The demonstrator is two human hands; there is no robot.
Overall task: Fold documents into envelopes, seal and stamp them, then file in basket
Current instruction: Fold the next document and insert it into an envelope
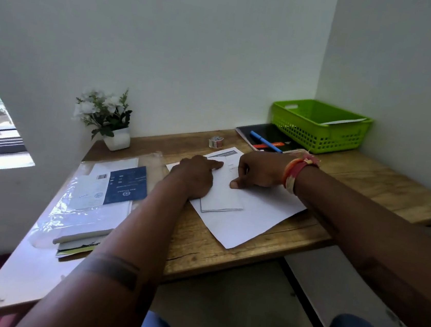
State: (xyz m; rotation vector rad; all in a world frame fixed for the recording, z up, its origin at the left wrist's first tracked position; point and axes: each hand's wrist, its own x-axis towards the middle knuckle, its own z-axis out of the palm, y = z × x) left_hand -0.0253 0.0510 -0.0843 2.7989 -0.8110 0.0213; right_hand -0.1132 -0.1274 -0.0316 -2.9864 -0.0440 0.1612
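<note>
Head view: the left hand (196,177) lies flat, index finger extended, pressing a folded white paper document (223,193) onto loose white sheets (254,216) mid wooden desk (226,248). The right hand (257,172), fingers curled, pins the document's right edge with its thumb. The green plastic lattice basket (319,137) occupies the far right corner; bare desk lies right of the sheets.

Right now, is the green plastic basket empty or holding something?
Holding something: a white sheet or envelope leans inside the green plastic basket, one edge showing above its right rim.
</note>
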